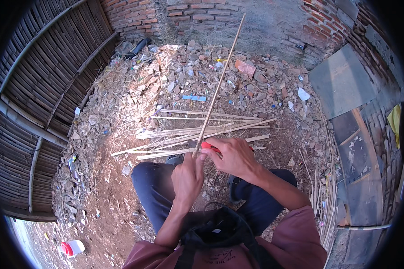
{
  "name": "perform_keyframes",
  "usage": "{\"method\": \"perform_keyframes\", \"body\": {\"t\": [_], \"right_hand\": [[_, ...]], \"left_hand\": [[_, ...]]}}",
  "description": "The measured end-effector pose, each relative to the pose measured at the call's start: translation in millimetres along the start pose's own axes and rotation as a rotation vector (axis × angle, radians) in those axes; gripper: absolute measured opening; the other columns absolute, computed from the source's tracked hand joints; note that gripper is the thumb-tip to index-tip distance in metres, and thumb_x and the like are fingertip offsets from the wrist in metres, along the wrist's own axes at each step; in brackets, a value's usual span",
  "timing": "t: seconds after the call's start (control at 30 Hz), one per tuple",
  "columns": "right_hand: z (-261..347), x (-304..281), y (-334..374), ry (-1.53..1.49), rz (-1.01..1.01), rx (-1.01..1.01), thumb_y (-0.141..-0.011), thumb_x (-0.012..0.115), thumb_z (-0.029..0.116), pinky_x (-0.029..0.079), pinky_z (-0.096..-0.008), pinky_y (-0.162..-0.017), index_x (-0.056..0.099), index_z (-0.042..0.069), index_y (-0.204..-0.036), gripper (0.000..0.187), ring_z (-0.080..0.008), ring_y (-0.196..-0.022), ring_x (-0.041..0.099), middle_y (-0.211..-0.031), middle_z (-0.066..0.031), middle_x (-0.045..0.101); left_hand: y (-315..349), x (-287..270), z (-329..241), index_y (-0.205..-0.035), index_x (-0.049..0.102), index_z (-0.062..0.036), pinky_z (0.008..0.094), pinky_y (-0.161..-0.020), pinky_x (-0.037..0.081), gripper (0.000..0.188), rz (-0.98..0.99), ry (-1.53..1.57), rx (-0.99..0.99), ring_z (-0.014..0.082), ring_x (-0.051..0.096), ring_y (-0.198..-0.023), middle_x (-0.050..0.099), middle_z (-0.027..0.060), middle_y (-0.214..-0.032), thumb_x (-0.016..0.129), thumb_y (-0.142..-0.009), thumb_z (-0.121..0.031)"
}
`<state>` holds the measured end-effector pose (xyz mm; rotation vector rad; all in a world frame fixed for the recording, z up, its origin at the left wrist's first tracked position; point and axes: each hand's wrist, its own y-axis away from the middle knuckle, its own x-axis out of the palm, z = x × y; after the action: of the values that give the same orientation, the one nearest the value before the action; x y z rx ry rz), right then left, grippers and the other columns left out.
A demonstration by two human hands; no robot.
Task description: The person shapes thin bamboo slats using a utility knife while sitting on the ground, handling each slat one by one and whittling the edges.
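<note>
Gripping a long pale strip (219, 85) by its near end, the left hand (187, 179) is clamping down pretty snugly between the knees. The right hand (238, 157) is wrapping around a red tool (210, 146) and pressing it right up by the strip, so both hands are almost meeting there. The tool's working end is showing too small to make out, tbh. The strip is slanting away from the hands and leaning right, its far tip pointing toward the brick wall (197, 17).

Just past the knees, a loose pile (184, 132) of similar strips is lying crisscrossed on the dirt (107, 210). Beyond that, rubble (170, 85) is spreading back to the wall, with a blue scrap (194, 98) sitting in it. Over on the left, a slatted wall (40, 54) is standing, and a white jug (77, 246) with a red lid is lying on the ground. On the right, a grey panel (345, 80) is leaning and more thin strips (316, 193) are lying about.
</note>
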<state>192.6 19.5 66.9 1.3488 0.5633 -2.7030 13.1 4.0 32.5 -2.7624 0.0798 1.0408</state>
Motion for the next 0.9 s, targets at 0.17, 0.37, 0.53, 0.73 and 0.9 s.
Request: {"method": "perform_keyframes", "body": {"t": [0.17,0.37,0.53,0.73,0.9], "right_hand": [[-5,3,-1,0.031,0.018,0.003,-0.1,0.07,0.034,0.058,-0.0453,-0.067,0.076,0.009,-0.107,0.027,-0.0368,-0.075,0.075,-0.087,-0.0152,0.078],[-12,7,-6,0.041,-0.008,-0.025,-0.101,0.069,0.035,0.057,-0.0464,-0.063,0.077,0.01,-0.107,0.027,-0.0366,-0.072,0.074,-0.082,-0.0156,0.077],[-14,8,-10,0.05,-0.012,-0.046,-0.102,0.067,0.037,0.056,-0.0478,-0.062,0.077,0.011,-0.109,0.028,-0.0358,-0.071,0.075,-0.079,-0.0152,0.076],[-28,7,-17,0.023,-0.049,-0.076,-0.102,0.067,0.036,0.056,-0.0478,-0.062,0.076,0.011,-0.114,0.029,-0.0362,-0.072,0.075,-0.076,-0.0155,0.075],[-102,-46,-68,0.186,-0.199,0.256,-0.104,0.065,0.035,0.054,-0.0481,-0.061,0.075,0.009,-0.115,0.03,-0.0372,-0.067,0.073,-0.075,-0.0164,0.074]], "left_hand": [[1,2,3,-0.098,0.06,-0.0003,0.0613,-0.06,0.05,0.036,0.019,-0.02,0.0,0.0523,0.068,-0.068,0.067,0.0281,-0.068,0.06,-0.109,-0.035],[1,1,9,-0.101,0.06,-0.0002,0.0616,-0.059,0.049,0.032,0.034,-0.052,0.004,0.0524,0.068,-0.069,0.067,0.0286,-0.07,0.061,-0.109,-0.031],[3,-3,11,-0.101,0.058,0.0013,0.0611,-0.063,0.046,0.033,0.041,-0.041,-0.023,0.0542,0.066,-0.072,0.065,0.0291,-0.071,0.056,-0.111,-0.03],[11,-4,18,-0.102,0.057,0.0006,0.0611,-0.062,0.046,0.033,0.055,-0.087,-0.041,0.0532,0.066,-0.072,0.066,0.0285,-0.071,0.054,-0.112,-0.031],[50,-3,31,-0.101,0.053,-0.0026,0.0611,-0.062,0.047,0.032,0.183,-0.169,-0.065,0.0515,0.066,-0.07,0.065,0.0259,-0.069,0.052,-0.113,-0.032]]}}
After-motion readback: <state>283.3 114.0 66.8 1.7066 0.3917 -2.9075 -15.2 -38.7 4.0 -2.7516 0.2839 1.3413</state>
